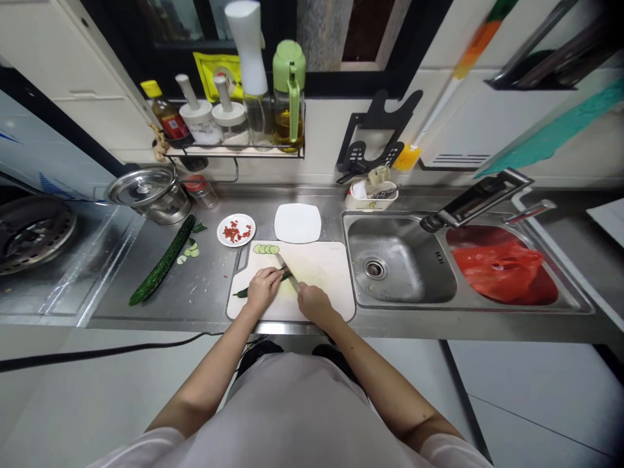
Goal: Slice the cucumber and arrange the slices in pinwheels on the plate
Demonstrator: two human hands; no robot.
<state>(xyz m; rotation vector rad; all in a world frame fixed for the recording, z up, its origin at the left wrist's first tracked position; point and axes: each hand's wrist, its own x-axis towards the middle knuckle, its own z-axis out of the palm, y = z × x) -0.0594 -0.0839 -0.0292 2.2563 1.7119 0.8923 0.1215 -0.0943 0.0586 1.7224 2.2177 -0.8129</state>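
Note:
My left hand is closed over a cucumber piece that lies on the white cutting board. The cucumber's dark green end sticks out to the left of the hand, and a short part shows to its right. In my right hand is a kitchen knife, gripped by its handle. The blade points away and to the left, right beside the cucumber and the left fingers. Whether the edge is in the cucumber, I cannot tell. A row of several cucumber slices rests near the board's far left corner.
Behind the board stand an empty white plate and a plate of chopped red pieces. A whole cucumber and scraps lie to the left, near a lidded pot. At right is a double sink with a red bag.

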